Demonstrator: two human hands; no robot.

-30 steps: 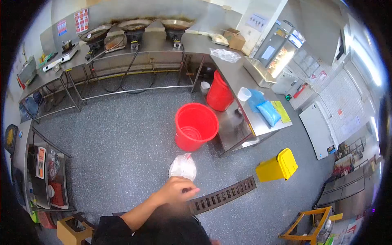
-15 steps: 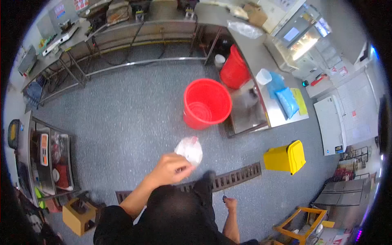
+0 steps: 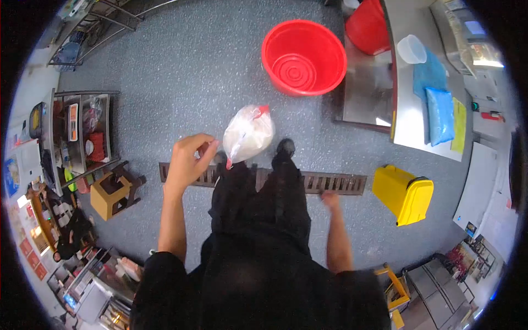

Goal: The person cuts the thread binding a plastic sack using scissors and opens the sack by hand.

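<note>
My left hand (image 3: pixel 190 159) is raised at centre left, its thumb and forefinger pinched together with nothing visible between them. Just right of its fingertips is a clear plastic bag (image 3: pixel 250 135) with pale contents and red bits at its two ends; a small gap separates it from the fingers. The bag appears in front of my feet, near the floor grate. My right hand (image 3: pixel 330 199) hangs low on the other side, over the right part of the grate, and is blurred, so its fingers and anything in them cannot be made out.
A red tub (image 3: pixel 304 58) stands ahead, beside a steel table (image 3: pixel 410 113) with a blue packet (image 3: pixel 440 116) and white cup (image 3: pixel 411 49). Yellow bin (image 3: pixel 403 195) at right; cardboard box (image 3: pixel 110 193) and shelf rack (image 3: pixel 82 132) at left. A person in dark clothing (image 3: pixel 76 234) is at lower left.
The view has tilted down, so tub and bag appear higher. My left hand has shifted from over the bag's lower edge to its left side. My right hand and legs have come into view.
</note>
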